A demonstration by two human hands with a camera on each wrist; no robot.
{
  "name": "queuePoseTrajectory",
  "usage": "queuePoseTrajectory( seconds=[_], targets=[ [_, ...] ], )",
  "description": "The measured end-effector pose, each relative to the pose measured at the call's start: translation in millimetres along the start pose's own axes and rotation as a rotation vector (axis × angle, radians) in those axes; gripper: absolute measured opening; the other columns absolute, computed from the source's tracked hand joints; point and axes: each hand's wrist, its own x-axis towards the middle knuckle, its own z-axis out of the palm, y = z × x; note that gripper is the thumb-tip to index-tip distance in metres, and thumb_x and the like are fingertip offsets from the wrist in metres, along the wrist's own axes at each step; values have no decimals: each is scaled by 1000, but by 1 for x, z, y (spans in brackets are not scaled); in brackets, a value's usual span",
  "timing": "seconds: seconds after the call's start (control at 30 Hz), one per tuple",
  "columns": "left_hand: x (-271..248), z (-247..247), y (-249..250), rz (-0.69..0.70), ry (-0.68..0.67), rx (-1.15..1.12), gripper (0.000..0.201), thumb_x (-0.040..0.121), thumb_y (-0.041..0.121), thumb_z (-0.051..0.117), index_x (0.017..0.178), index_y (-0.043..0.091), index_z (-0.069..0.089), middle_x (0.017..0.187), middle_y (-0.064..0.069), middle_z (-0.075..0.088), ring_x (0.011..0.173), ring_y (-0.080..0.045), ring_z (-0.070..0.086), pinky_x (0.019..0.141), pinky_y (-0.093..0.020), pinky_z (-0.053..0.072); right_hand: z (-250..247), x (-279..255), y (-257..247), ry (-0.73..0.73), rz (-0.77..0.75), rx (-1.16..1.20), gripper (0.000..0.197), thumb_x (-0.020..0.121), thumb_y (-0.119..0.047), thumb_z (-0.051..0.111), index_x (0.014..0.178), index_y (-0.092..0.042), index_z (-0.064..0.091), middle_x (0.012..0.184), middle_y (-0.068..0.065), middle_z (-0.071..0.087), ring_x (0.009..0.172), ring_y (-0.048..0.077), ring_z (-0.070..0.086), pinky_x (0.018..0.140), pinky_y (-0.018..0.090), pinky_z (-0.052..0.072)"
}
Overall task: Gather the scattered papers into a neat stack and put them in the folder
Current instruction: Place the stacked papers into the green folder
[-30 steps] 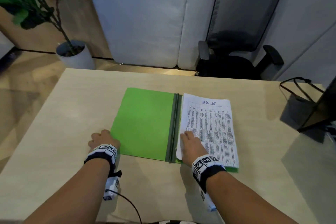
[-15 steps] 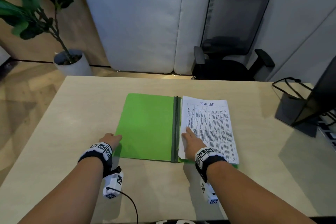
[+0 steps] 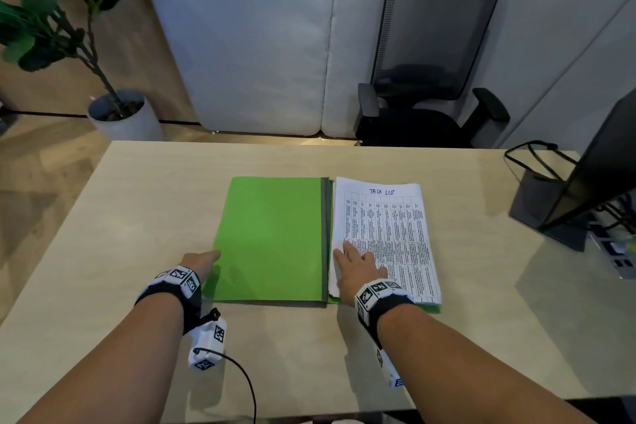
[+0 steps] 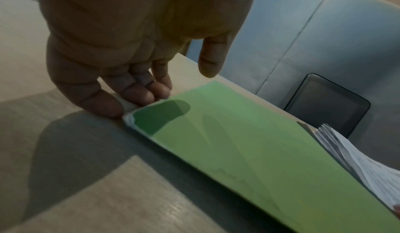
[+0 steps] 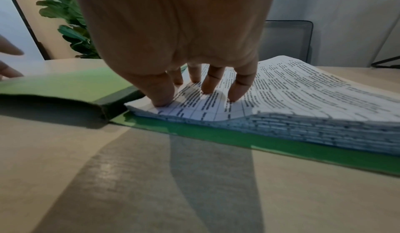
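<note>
A green folder (image 3: 272, 237) lies open on the wooden table (image 3: 137, 210). A thick stack of printed papers (image 3: 389, 227), its top sheet headed "TASK LIST", rests squared on the folder's right half. My left hand (image 3: 206, 260) is at the left cover's near left edge. In the left wrist view its fingertips (image 4: 147, 96) touch that edge of the folder (image 4: 249, 142), with the thumb held off above. My right hand (image 3: 358, 268) presses down on the stack's near left corner. In the right wrist view its spread fingers (image 5: 207, 86) dent the papers (image 5: 303, 96) beside the folder's spine (image 5: 116, 98).
A dark monitor (image 3: 602, 165) and a black wire-handled holder (image 3: 537, 189) stand at the table's right edge. An office chair (image 3: 430, 79) sits beyond the far edge, and a potted plant (image 3: 117, 113) at the far left. A cable (image 3: 241, 379) trails from my left wrist camera.
My left hand has uncurled from a fist beside the folder and reached its fingers to the cover's left edge. My right hand stays pressed on the papers, slid slightly farther up.
</note>
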Motion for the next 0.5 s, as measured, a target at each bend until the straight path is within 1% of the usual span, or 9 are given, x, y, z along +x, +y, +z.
queuePoseTrajectory(
  seconds=[0.07, 0.1, 0.17, 0.23, 0.3, 0.33, 0.37, 0.43, 0.5],
  targets=[
    [0, 0, -1, 38, -24, -41, 50, 97, 34, 48, 133, -1, 49, 134, -24, 51, 121, -39, 51, 100, -41, 44, 1, 1, -1, -2, -1, 2, 77, 91, -21, 56, 149, -33, 7, 159, -11, -7, 138, 30, 17, 105, 57, 32],
    [-1, 0, -1, 44, -35, -62, 49, 98, 33, 46, 134, -1, 49, 136, -24, 49, 125, -38, 49, 101, -41, 43, 0, 2, -1, -2, -2, 6, 78, 90, -21, 57, 149, -33, 8, 159, -11, -7, 138, 30, 17, 105, 57, 32],
    [-8, -3, 0, 57, -36, -106, 49, 100, 33, 42, 134, -1, 48, 137, -24, 49, 125, -38, 48, 102, -40, 43, 0, 3, -1, 0, -2, 12, 78, 89, -19, 57, 149, -33, 8, 159, -12, -7, 138, 30, 17, 104, 58, 32],
    [-13, -9, 3, 49, -22, -226, 52, 99, 39, 38, 131, 0, 52, 132, -24, 53, 120, -39, 52, 102, -44, 43, 1, 3, 0, -2, -3, 13, 78, 90, -20, 56, 149, -34, 8, 159, -12, -8, 138, 29, 17, 104, 57, 32],
    [-21, -12, 7, -5, -79, -543, 58, 96, 51, 35, 124, 5, 57, 116, -21, 63, 103, -37, 61, 96, -49, 46, 1, 3, 1, 6, -4, 8, 77, 90, -20, 56, 149, -34, 9, 159, -12, -7, 137, 29, 18, 103, 56, 34],
    [-26, -13, 10, -23, -119, -711, 60, 95, 55, 33, 118, 7, 59, 106, -19, 67, 94, -34, 64, 92, -47, 48, 0, 3, 1, 12, -8, 8, 76, 90, -21, 56, 149, -34, 10, 159, -12, -6, 137, 29, 19, 102, 56, 34],
    [-31, -15, 12, -42, -156, -852, 60, 94, 57, 31, 111, 8, 61, 97, -17, 69, 90, -32, 64, 89, -45, 48, -1, 3, 1, 15, -17, 12, 75, 90, -21, 56, 148, -33, 11, 159, -12, -5, 136, 29, 19, 102, 56, 35],
    [-50, -15, 22, -50, -212, -1032, 60, 94, 59, 31, 100, 8, 62, 87, -17, 73, 91, -31, 64, 90, -45, 47, -5, 1, 3, 22, -44, 44, 69, 91, -24, 54, 148, -32, 16, 159, -12, 0, 138, 29, 19, 102, 56, 35],
    [-71, -13, 35, -16, -297, -1144, 60, 94, 59, 31, 102, 7, 62, 92, -19, 73, 98, -33, 64, 93, -48, 45, -9, 0, 7, 53, -71, 111, 61, 91, -24, 51, 145, -32, 26, 157, -12, 9, 137, 29, 21, 104, 54, 35]
  ],
)
